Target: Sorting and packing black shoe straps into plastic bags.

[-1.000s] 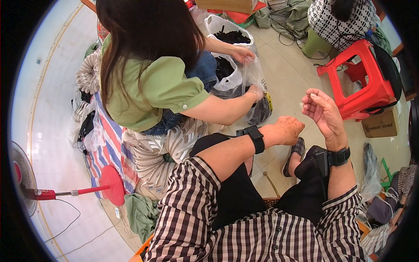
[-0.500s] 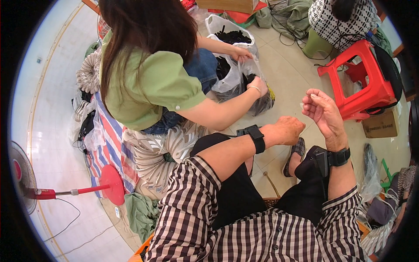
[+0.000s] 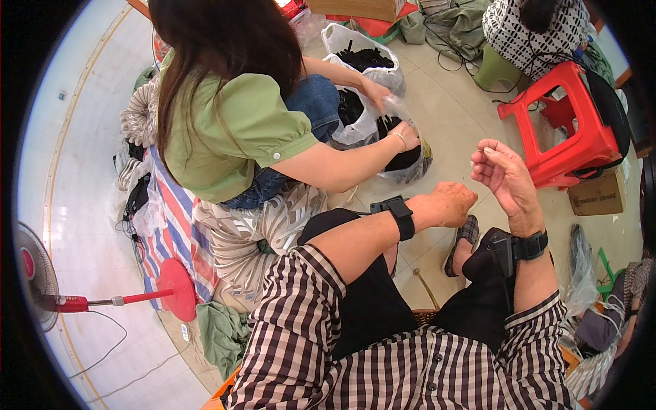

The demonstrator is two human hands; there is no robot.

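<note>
Stool (image 3: 577,154) edge nr R hand (image 3: 507,179); floor (image 3: 447,160) gap btwn L hand (image 3: 447,205), bag (image 3: 412,171)

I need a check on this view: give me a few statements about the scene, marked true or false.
1. The left hand touches the right hand. False: a gap separates them.
2. The wearer's left wrist has a black strap around it. True.
3. The fan's round base is blue. False: it is red.
4. The co-worker's sleeve is green. True.
5. The red stool is left of the right hand. False: it is to the right.
</note>
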